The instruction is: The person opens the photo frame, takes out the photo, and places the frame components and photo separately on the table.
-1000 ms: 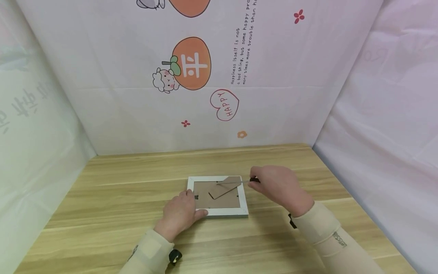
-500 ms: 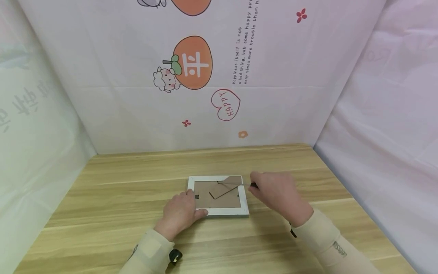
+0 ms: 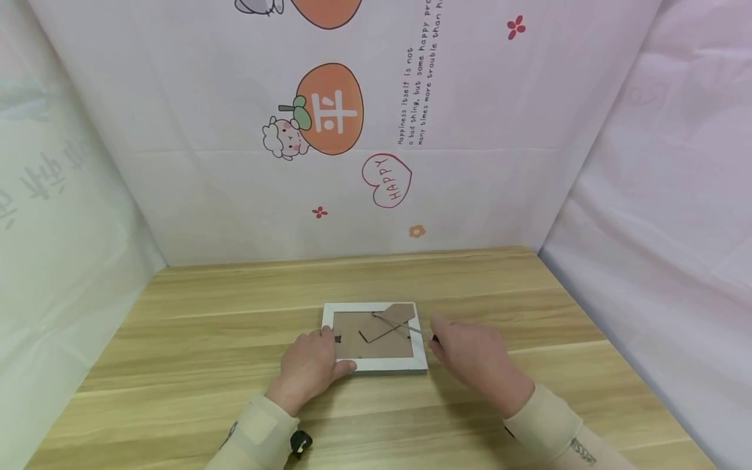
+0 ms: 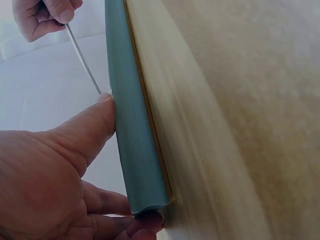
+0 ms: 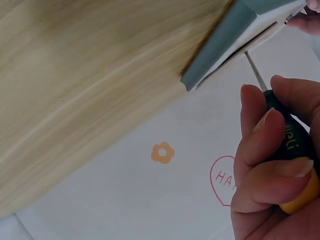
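A picture frame point(image 3: 376, 363) with a white back lies face down on the table, its sides blue-grey in the wrist views. Its brown backing board point(image 3: 348, 326) carries a fold-out stand point(image 3: 402, 312) and small dark tabs at the edges. My left hand point(image 3: 308, 365) grips the frame's left end, thumb along the near side. In my right hand point(image 3: 478, 359) is a screwdriver point(image 5: 287, 135) with a dark and yellow handle. Its thin shaft point(image 3: 411, 328) slants over the frame's right side, the tip by the tab on the far edge. Whether the tip touches that tab, I cannot tell.
The wood-grain table point(image 3: 223, 307) ends at a white printed cloth point(image 3: 235, 196) behind. White cloth sheets point(image 3: 675, 228) hang on both sides. Table surface extends left and right of the frame.
My right hand has moved nearer to me, swinging the screwdriver's handle round while its tip stays near the same far-edge tab. The left hand and the picture frame have stayed put.
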Motion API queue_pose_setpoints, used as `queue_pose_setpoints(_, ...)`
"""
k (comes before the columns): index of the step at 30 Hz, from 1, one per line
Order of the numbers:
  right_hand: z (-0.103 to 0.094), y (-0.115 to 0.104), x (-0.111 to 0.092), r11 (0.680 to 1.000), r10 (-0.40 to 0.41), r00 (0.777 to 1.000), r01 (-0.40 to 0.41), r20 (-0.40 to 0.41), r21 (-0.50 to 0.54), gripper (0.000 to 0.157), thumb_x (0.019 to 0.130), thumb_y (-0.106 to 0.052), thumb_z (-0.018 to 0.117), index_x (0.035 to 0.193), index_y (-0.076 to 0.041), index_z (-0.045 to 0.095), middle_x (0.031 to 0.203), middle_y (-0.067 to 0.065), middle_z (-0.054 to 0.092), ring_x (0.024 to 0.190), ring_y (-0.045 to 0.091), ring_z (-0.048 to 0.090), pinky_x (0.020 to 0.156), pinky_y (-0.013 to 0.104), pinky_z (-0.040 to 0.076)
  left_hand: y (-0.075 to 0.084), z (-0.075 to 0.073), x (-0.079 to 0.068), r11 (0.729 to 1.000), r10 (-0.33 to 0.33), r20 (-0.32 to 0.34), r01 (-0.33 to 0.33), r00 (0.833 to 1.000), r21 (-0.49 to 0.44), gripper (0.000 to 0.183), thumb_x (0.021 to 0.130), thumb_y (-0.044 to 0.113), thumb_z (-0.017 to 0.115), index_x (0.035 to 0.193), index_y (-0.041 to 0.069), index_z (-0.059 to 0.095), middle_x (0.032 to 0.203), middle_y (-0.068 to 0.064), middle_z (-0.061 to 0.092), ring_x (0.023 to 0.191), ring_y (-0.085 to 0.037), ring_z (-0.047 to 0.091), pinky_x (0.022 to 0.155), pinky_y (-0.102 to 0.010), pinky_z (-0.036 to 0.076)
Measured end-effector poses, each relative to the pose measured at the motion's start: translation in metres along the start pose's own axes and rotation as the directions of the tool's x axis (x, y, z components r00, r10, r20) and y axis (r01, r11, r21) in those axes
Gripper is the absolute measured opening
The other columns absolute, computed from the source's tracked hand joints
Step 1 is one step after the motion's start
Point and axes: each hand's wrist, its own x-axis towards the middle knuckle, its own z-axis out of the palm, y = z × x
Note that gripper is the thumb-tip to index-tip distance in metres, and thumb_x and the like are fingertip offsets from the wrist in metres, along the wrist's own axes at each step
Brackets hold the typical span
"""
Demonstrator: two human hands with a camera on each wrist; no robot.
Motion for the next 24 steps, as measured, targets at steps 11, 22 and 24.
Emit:
queue_pose_setpoints(11,-0.006,0.025,0.023,0.955,0.141,0.942,-0.210,0.304,0.210,0.026,0.097,-0.031,0.075,0.081,-0.022,0.056,0.059,-0.012,0.044,0.051,0.006,0.039,0.043,0.026,0.031,-0.002,-0.001,0.000,1.000,-0.016,0.004,0.016,1.000,-0.003,0.091,0.086,0.057,0.079,0.138,-0.014,0.054,0.118,-0.028,0.071,0.101,-0.043,0.069,0.080,-0.052,0.060)
queue_pose_setpoints(22,-0.008,0.071,0.070,0.898,0.115,0.822,-0.326,0.558,0.295,0.015,0.094,-0.042,0.074,0.093,-0.026,0.076,0.089,-0.012,0.073,0.075,0.008,0.061,0.063,0.032,0.050,-0.002,0.000,0.003,1.000,-0.026,0.014,0.026,1.000,-0.008,0.093,0.086,0.060,0.078,0.141,-0.011,0.053,0.123,-0.027,0.070,0.105,-0.043,0.069,0.082,-0.053,0.059)
queue_pose_setpoints(24,-0.007,0.076,0.076,0.894,0.096,0.804,-0.328,0.587,0.304,0.016,0.094,-0.042,0.074,0.094,-0.026,0.077,0.091,-0.011,0.073,0.077,0.009,0.061,0.065,0.033,0.050,-0.002,0.000,0.003,1.000,-0.025,0.013,0.025,1.000,-0.006,0.093,0.086,0.059,0.078,0.141,-0.012,0.054,0.122,-0.027,0.071,0.104,-0.042,0.069,0.081,-0.052,0.059)
